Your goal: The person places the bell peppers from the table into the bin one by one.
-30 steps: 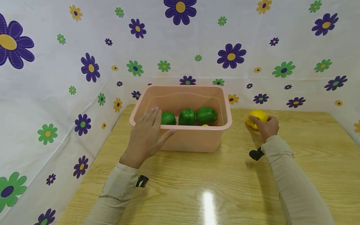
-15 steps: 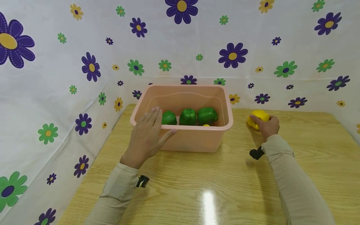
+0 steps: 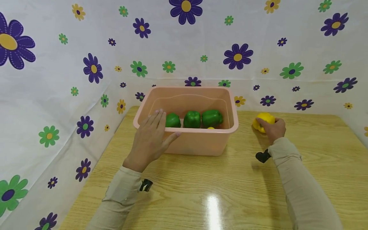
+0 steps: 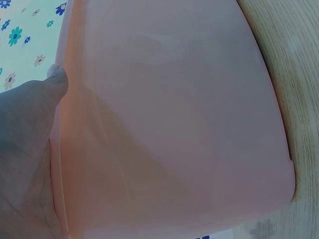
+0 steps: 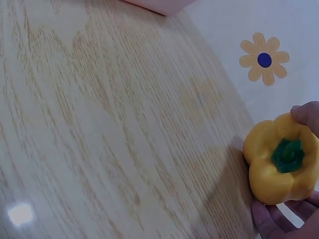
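Note:
My right hand (image 3: 275, 130) grips a yellow bell pepper (image 3: 265, 120) at the right of the table, thumb on one side and fingers on the other. In the right wrist view the yellow bell pepper (image 5: 279, 167) shows its green stem. My left hand (image 3: 149, 139) lies with straight fingers over the near left rim of a pink plastic tub (image 3: 198, 142). Inside the tub are green bell peppers, one in the middle (image 3: 192, 119), another to its right (image 3: 211, 118) and a third partly behind my left fingers (image 3: 173, 120). A bit of yellow (image 3: 210, 128) peeks above the near rim.
The wooden table (image 3: 184, 185) runs up to a white cloth backdrop (image 3: 201, 41) printed with flowers, which also hangs along the left side. The tub stands near the back of the table, left of the yellow pepper.
The head view has shifted very slightly. Both hands, the tub and the yellow bell pepper keep their places.

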A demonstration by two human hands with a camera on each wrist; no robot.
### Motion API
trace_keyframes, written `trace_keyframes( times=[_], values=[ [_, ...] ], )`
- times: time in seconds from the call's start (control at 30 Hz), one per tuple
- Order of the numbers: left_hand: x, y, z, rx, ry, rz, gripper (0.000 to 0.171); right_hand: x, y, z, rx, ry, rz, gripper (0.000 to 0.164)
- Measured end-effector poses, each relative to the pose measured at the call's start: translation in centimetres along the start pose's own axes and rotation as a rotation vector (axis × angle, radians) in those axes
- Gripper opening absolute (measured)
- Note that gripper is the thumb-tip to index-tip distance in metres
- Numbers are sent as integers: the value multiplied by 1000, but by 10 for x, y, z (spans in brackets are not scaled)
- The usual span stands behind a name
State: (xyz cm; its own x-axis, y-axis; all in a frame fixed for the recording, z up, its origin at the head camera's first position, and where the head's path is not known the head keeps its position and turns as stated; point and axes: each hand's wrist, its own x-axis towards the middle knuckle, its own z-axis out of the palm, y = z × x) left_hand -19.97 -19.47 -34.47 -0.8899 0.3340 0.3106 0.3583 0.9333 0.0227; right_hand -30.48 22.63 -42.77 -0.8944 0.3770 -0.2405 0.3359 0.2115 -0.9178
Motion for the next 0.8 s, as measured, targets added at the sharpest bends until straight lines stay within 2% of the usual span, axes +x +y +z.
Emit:
trace_keyframes(
  times=[0.37,0.8],
  values=[
    [1,-1,1,-5,-3,7,91,0,0,-9,-44,-19,16,95],
    [1,1,-1,-2,-6,3,92,-2,1,-16,-5,-7,6,94]
  ],
)
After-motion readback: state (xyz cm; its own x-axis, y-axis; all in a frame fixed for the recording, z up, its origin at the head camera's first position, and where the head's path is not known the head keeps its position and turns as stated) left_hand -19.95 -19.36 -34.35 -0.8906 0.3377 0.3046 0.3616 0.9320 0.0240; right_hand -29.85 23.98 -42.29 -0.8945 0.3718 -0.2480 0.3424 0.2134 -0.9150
